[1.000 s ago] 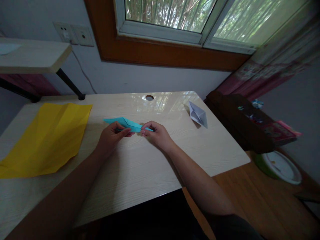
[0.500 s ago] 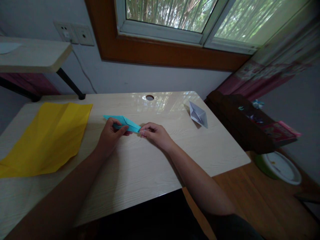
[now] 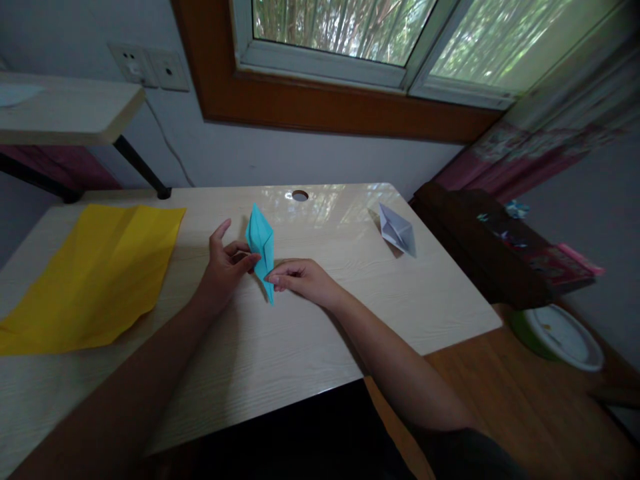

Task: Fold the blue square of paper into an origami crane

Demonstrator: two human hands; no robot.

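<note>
A folded piece of turquoise paper (image 3: 261, 233), long and pointed at both ends, is held between my hands with one tip pointing away from me. My left hand (image 3: 223, 265) pinches its left edge near the middle with thumb and fingers, the index finger raised off it. Lower down on the right side, my right hand (image 3: 303, 280) closes thumb and fingertips on the narrow part, with the lower tip sticking out below. The parts of the paper beneath the fingertips are hidden.
A large yellow sheet (image 3: 100, 280) lies on the left of the pale desk (image 3: 300, 347). Near the desk's right end stands a folded white paper (image 3: 397, 230). A cable hole (image 3: 300, 195) is at the back edge, and a raised shelf (image 3: 65, 117) overhangs the back left.
The turquoise paper has turned from lying nearly sideways to pointing away from me. My left index finger has lifted off it, and my right hand has moved slightly toward me.
</note>
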